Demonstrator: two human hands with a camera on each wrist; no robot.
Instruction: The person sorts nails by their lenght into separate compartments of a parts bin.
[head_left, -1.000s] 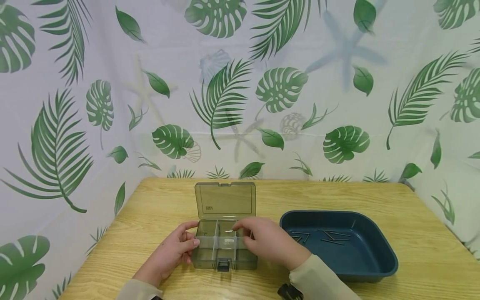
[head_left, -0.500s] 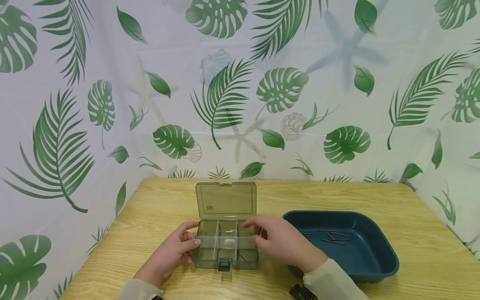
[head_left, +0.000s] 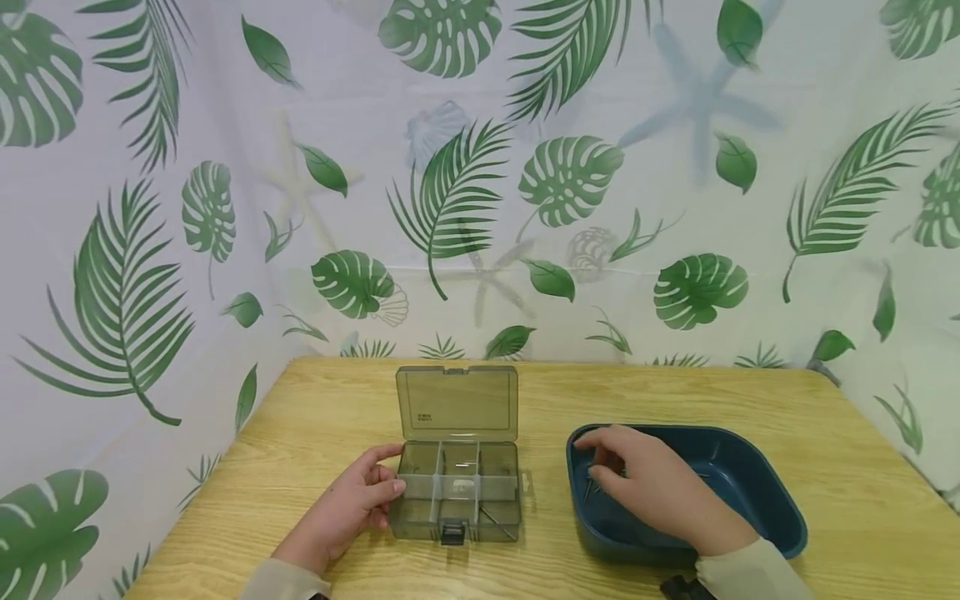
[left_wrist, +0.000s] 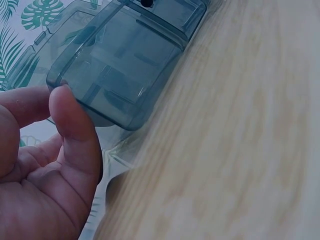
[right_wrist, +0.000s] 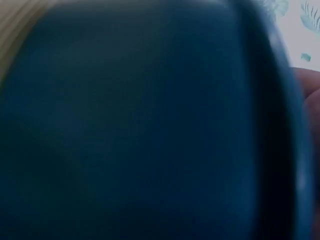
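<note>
A smoky clear compartment box (head_left: 415,531) stands on the table with its lid (head_left: 457,404) raised. My left hand (head_left: 352,504) grips the box's left side; in the left wrist view the thumb (left_wrist: 70,112) presses at its corner. Thin nail-like pieces (head_left: 497,523) lie in the front right compartment, and small dark ones show in the back row. My right hand (head_left: 652,483) hangs over the dark blue tray (head_left: 783,500), fingers loosely bent, holding nothing visible. Some nail-like pieces (head_left: 588,490) show in the tray below its fingertips; the hand covers others.
The wood-grain table (head_left: 330,400) carries both containers, the tray to the right of the box. A white cloth with green leaf prints (head_left: 480,208) rises behind and along the sides. The tray's outer wall (right_wrist: 150,125) fills most of the right wrist view.
My right hand has moved right, from over the box to over the tray, uncovering the front right compartment and the pieces there. The left hand stays on the box.
</note>
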